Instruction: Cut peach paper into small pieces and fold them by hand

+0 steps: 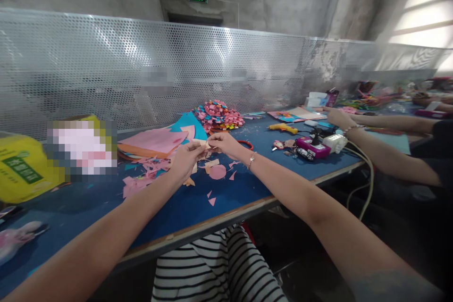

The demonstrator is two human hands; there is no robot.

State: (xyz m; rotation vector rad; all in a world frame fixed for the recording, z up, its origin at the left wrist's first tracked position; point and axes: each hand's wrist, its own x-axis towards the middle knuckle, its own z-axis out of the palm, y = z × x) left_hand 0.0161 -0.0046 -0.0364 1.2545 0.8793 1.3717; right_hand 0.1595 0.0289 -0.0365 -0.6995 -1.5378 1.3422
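Between my two hands is a small piece of cream paper [201,143], pinched by the fingertips of both. My left hand [187,160] grips it from the left, and my right hand [226,145], with a bracelet at the wrist, holds its right side. Just below them lie a round pink paper piece [217,171] and pink triangular scraps [212,201]. More pink paper scraps [141,183] are heaped to the left. A red curved handle [247,143], perhaps of scissors, shows partly behind my right hand.
Pink sheets [155,140] and a blue sheet [191,124] lie behind my hands, beside a pile of folded coloured paper [217,115]. Rightward are a yellow glue gun [283,128], a power strip [334,143] with cables, and a co-worker's hand [339,119]. A yellow package [28,167] stands left.
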